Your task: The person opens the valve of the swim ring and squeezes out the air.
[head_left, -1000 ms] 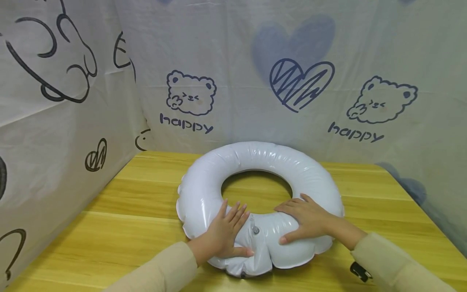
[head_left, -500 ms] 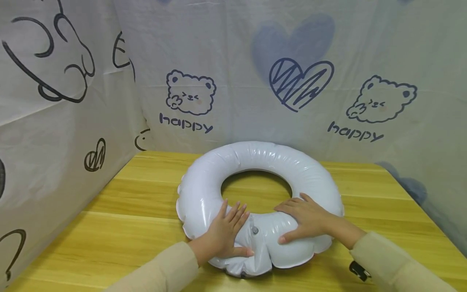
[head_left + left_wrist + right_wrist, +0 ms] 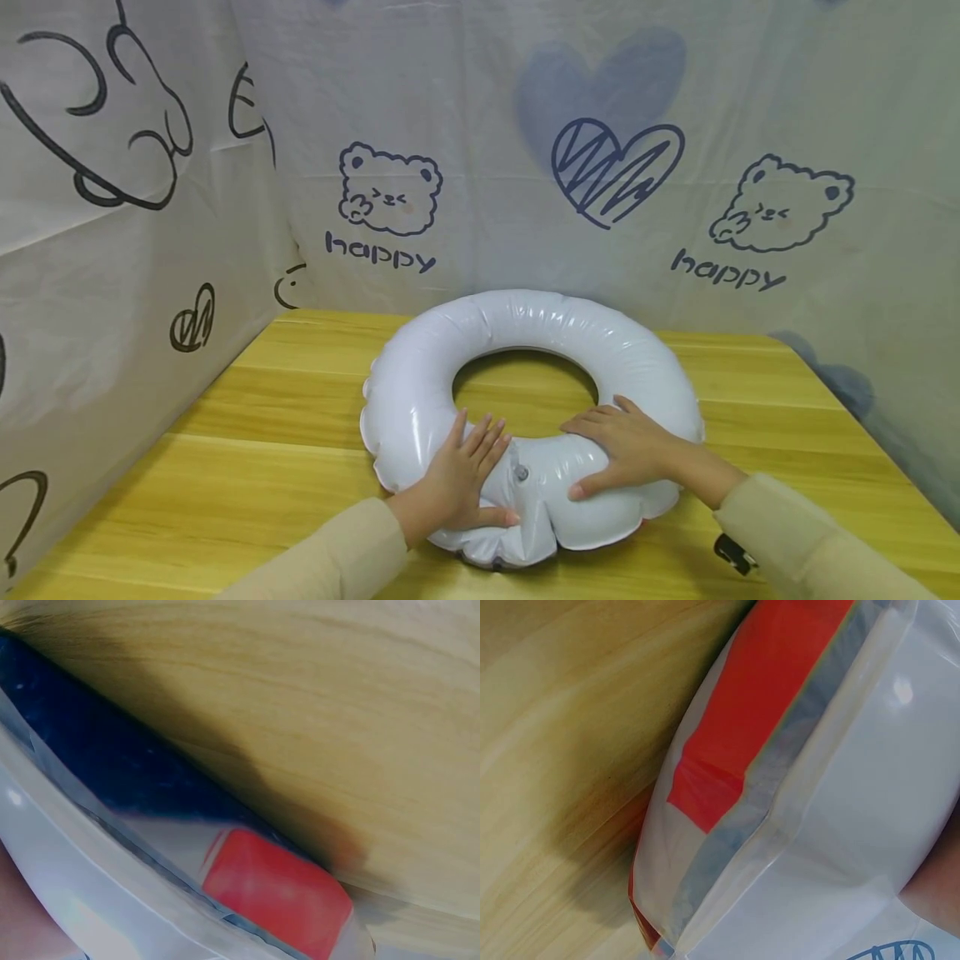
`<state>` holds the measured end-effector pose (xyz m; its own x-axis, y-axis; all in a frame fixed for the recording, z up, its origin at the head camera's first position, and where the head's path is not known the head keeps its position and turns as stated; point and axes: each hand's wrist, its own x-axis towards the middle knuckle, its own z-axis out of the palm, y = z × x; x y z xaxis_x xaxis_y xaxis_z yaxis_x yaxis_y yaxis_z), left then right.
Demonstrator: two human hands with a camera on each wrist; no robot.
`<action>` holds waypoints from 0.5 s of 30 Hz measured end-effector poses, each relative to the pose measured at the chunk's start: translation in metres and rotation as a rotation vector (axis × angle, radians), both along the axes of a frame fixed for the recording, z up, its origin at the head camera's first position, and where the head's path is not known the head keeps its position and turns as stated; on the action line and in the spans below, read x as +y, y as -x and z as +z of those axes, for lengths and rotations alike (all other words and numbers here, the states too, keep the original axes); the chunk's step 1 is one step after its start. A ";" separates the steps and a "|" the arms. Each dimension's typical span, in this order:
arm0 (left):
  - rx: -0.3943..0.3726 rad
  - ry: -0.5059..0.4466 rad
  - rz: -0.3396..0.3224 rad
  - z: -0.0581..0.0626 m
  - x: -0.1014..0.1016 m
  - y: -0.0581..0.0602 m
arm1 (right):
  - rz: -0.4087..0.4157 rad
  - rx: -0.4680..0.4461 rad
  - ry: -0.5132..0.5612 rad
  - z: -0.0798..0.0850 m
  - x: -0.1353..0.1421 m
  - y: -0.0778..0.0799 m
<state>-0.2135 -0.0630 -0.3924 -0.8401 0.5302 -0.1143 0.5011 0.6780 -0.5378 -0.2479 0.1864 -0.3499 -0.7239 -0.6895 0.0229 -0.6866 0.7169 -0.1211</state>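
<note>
A white inflatable swim ring [image 3: 420, 358] lies flat on the wooden table in the head view. My left hand [image 3: 467, 479] rests on its near left part, fingers spread and pointing away. On the near right part rests my right hand [image 3: 626, 450], its fingers extended towards the hole and its thumb apart. Between the hands sits a small clear valve [image 3: 522, 473], near creased vinyl. The wrist views show the ring's underside, with a dark blue patch [image 3: 112, 750] and a red patch [image 3: 277, 892] on the left and a red band [image 3: 772, 690] on the right.
The yellow wood-grain table [image 3: 247, 467] spreads around the ring. A pale printed cloth [image 3: 480, 125] hangs behind it and along the left side. A small black object [image 3: 733, 554] shows beneath the right sleeve [image 3: 795, 533].
</note>
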 end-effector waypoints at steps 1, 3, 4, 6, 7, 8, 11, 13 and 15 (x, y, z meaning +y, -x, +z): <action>0.004 0.002 -0.001 0.000 0.000 0.000 | 0.000 -0.001 -0.002 0.000 0.000 0.000; 0.010 0.004 -0.001 -0.001 0.000 -0.001 | -0.002 -0.005 -0.006 0.000 0.000 0.000; 0.013 0.005 -0.001 -0.001 0.000 -0.001 | -0.001 -0.005 -0.007 0.001 0.000 0.000; 0.016 0.009 0.002 0.000 0.001 -0.002 | 0.000 -0.004 -0.009 0.001 -0.001 0.000; 0.019 0.014 0.005 0.001 0.001 -0.002 | 0.001 -0.003 -0.009 0.001 -0.001 0.000; 0.023 0.020 0.007 0.001 0.002 -0.002 | 0.002 -0.001 -0.009 0.002 -0.001 0.000; 0.034 0.037 0.015 0.003 0.003 -0.003 | 0.003 0.002 -0.011 0.003 -0.001 -0.001; 0.043 0.049 0.016 0.004 0.003 -0.004 | 0.002 -0.002 -0.012 0.003 -0.002 -0.001; 0.049 0.051 0.014 0.004 0.003 -0.005 | 0.000 -0.009 -0.014 0.003 -0.002 -0.001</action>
